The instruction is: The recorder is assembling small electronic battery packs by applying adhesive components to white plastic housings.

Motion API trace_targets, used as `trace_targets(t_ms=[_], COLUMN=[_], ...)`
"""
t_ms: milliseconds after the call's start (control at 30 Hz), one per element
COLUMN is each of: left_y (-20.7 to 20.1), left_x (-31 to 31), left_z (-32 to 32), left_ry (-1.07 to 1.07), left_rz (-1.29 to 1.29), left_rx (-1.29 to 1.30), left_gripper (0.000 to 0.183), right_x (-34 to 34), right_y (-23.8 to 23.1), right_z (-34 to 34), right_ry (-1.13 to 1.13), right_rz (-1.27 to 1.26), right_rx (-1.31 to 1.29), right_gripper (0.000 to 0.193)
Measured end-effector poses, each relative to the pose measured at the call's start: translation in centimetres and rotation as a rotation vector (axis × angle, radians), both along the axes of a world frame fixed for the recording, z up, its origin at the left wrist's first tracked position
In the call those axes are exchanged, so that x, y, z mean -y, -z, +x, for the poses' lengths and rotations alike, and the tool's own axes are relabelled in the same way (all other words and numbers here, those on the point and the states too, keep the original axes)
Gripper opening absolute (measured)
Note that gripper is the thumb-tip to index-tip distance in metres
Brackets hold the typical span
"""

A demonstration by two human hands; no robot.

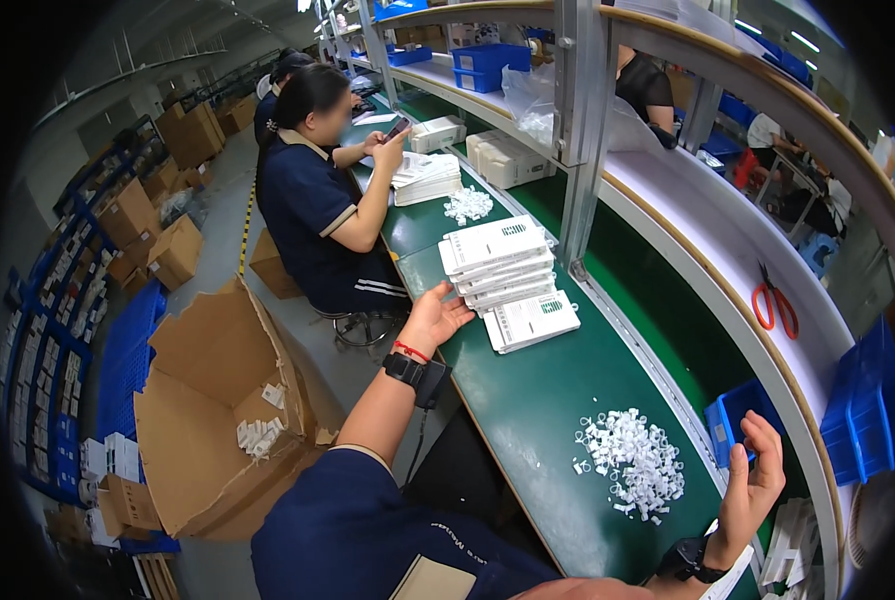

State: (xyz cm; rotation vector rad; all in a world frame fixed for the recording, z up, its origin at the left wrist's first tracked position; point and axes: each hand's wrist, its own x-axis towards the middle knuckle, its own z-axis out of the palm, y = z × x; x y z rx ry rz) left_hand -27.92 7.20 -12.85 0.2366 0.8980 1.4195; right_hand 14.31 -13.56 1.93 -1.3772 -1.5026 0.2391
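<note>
My left hand [439,318] lies open at the near side of a stack of flat white boxes [497,250], its fingers stretched toward the stack's lower edge. I cannot tell whether the fingertips touch it. One more white box [535,322] sticks out at the bottom of the stack, toward me. My right hand [755,485] is raised at the right edge of the green table [497,390], fingers up and apart, with nothing seen in it. Between that hand and the stack, a heap of small white plastic clips [632,462] is spread on the table.
A large open carton [202,430] with a few white packets stands at my left. Beyond the stack sits a co-worker [312,200] holding a phone [397,129]. Red-handled scissors [773,308] lie on the right shelf. A blue bin [732,418] stands near my right hand.
</note>
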Motion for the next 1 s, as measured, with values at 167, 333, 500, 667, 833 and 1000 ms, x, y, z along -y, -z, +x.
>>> trace_targets(t_ms=[167,333,500,667,833,1000], left_y=[0.0,0.4,0.4,0.6,1.8,2.2], left_x=[-0.9,-1.8,-2.4,-2.9,-4.0,-5.3], left_z=[0.1,-0.3,-0.9,-1.0,-1.5,-1.8], left_ry=[0.184,0.251,0.364,0.347,0.527,0.599], left_rz=[0.035,0.004,0.041,-0.016,0.117,0.077], left_rx=[-0.097,-0.081,0.032,0.061,0.091,0.115], left_gripper=[0.040,0.038,0.042,0.040,0.030,0.028], right_x=[-0.5,-1.1,-1.3,-1.7,-1.9,-2.1], right_y=[0.3,0.6,1.4,1.9,2.0,2.0], right_z=[0.3,0.7,2.1,2.3,2.6,2.2], right_ry=[-0.001,-0.006,-0.037,-0.041,-0.054,-0.046], right_rz=[-0.031,-0.044,-0.046,-0.065,-0.066,-0.078], right_rx=[-0.021,-0.025,0.012,-0.039,0.009,-0.013], right_gripper=[0.024,0.025,0.023,0.022,0.022,0.021])
